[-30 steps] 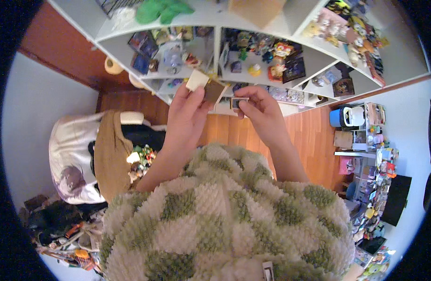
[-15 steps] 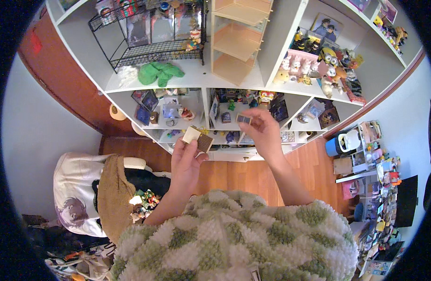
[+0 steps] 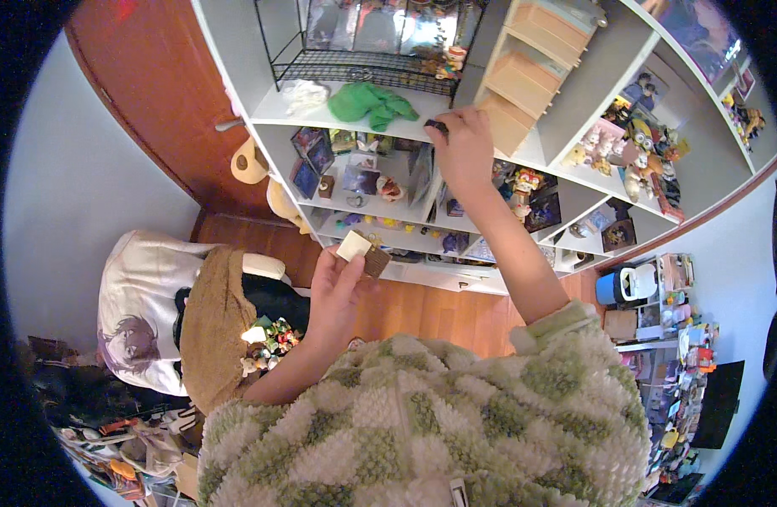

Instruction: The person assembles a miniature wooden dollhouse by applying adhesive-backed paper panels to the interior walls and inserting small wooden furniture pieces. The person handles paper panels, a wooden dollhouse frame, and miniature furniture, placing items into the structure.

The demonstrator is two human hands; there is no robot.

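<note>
My left hand (image 3: 334,289) is closed on a flat cream square (image 3: 354,245) and a brown ribbed square piece (image 3: 375,262), which overlap between thumb and fingers. Whether these two are joined, I cannot tell. My right hand (image 3: 467,154) reaches up and forward to the white shelf board, pinching a small dark flat piece (image 3: 437,127) at the fingertips. A crumpled green cloth (image 3: 372,105) lies on that board just left of the right hand, with a white cloth (image 3: 306,97) beyond it. To the hand's right stands a tiered light-wood rack (image 3: 524,84).
A black wire rack (image 3: 346,66) stands on the upper shelf. Lower cubbies hold small figures and framed pictures (image 3: 312,160). Plush figures (image 3: 608,148) fill a cubby at right. A brown cloth (image 3: 211,329) drapes over a heap at left. A red-brown door (image 3: 152,76) is at far left.
My right hand has risen and moved forward to the upper shelf board with the small dark piece. The left hand keeps its hold. The whole view has turned toward the left.
</note>
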